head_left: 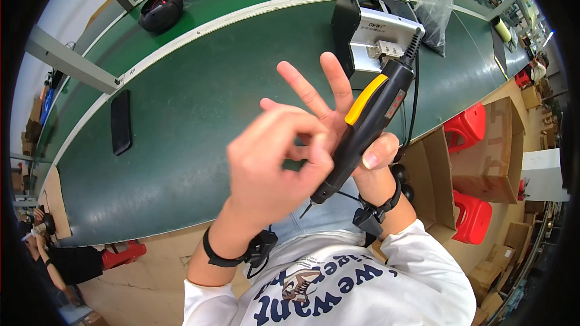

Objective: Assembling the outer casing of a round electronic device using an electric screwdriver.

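My right hand (376, 156) grips a black electric screwdriver (370, 122) with a yellow lever, its thumb across the near side. Two fingers stretch out behind the tool. The screwdriver is tilted, with its thin bit pointing down toward my lap and its cable rising from the upper end. Close beside it, my left hand (269, 160) is slightly blurred, its thumb and curled fingers bent together in a pinch in front of the right hand's fingers. Whatever the pinch holds, if anything, cannot be made out.
On the green table (199, 102) stand a silver-and-black screw feeder (383, 24) and a clear plastic bag (434, 15). A black phone (121, 122) and a black rounded case (162, 11) are at left. Cardboard boxes (486, 151) and red stools (471, 217) stand right; another person (66, 259) is lower left.
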`<act>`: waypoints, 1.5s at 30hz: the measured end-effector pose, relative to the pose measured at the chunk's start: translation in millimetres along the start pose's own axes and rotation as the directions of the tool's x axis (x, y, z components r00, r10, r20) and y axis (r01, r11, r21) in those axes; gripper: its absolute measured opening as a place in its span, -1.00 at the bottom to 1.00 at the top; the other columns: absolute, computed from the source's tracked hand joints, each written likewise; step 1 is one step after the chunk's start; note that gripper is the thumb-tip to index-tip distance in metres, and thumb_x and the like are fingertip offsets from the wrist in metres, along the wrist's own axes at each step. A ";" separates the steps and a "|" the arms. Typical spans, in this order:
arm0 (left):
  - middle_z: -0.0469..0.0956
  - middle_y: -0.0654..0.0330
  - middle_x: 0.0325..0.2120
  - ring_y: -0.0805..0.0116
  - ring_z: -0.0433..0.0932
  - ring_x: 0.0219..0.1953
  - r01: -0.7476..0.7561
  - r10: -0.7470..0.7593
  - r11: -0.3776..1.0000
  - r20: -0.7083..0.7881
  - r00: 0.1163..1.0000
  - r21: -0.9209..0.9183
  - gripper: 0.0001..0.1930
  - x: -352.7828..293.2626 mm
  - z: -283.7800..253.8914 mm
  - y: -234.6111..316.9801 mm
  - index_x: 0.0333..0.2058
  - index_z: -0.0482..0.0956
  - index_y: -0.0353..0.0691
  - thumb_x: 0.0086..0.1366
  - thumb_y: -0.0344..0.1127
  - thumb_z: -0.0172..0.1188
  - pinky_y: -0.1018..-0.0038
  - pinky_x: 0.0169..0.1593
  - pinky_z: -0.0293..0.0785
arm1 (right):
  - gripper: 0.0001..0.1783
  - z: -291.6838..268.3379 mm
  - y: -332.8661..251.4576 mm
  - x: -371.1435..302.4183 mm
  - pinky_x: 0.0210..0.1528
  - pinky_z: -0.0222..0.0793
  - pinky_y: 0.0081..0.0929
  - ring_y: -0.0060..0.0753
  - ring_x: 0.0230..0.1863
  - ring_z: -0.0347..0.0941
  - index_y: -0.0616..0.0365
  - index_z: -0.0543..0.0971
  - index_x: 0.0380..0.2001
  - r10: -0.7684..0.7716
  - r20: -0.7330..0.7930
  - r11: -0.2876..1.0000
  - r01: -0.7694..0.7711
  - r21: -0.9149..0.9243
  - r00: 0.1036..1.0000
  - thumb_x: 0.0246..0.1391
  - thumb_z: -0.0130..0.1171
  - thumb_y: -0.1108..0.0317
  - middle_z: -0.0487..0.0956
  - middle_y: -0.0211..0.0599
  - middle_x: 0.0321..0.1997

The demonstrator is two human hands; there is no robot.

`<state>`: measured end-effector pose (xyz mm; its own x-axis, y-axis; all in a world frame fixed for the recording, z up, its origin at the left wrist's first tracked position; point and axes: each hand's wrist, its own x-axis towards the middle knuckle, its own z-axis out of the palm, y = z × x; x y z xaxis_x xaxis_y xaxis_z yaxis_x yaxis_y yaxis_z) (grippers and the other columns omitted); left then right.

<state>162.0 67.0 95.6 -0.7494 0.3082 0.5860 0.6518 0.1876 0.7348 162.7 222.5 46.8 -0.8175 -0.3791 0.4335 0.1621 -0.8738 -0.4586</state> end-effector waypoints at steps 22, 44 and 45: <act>0.65 0.10 -0.50 0.29 0.66 -0.43 0.520 -0.489 0.574 -0.244 0.837 0.633 -0.65 153.2 -154.0 -224.0 -0.44 0.63 -0.32 -0.02 -0.16 0.51 0.37 -0.28 0.57 | -0.72 3.0 -68.4 -2.7 -0.61 0.35 -0.54 -0.56 -0.69 0.26 0.22 0.30 -0.22 -0.453 -0.308 0.612 0.041 -0.790 0.836 0.09 0.17 0.41 0.30 -0.41 -0.65; 0.36 0.04 0.18 0.09 0.43 0.21 0.269 -0.286 0.651 0.098 0.953 -0.710 0.01 137.5 -105.9 -176.6 0.35 0.13 -0.14 -0.06 -0.15 0.51 0.09 0.20 0.50 | -0.71 7.5 -62.8 -6.2 -0.49 0.45 -0.57 -0.57 -0.59 0.39 0.21 0.34 -0.16 -0.428 -0.397 0.593 -0.079 -0.801 0.812 0.07 0.14 0.61 0.42 -0.37 -0.48; 0.34 0.01 0.20 0.04 0.42 0.22 0.231 -0.230 0.643 0.103 0.968 -0.730 0.05 117.2 -104.8 -172.0 0.36 0.10 -0.18 -0.05 -0.04 0.50 0.05 0.20 0.49 | -0.71 11.2 -58.5 0.8 -0.49 0.43 -0.60 -0.60 -0.58 0.39 0.22 0.36 -0.14 -0.401 -0.378 0.598 -0.074 -0.798 0.834 0.07 0.15 0.62 0.44 -0.36 -0.42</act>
<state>-50.1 -26.9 73.7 -0.8631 0.3511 0.3629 0.1613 -0.4894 0.8570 158.8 269.9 82.7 -0.9559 0.1494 0.2528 -0.2840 -0.2513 -0.9253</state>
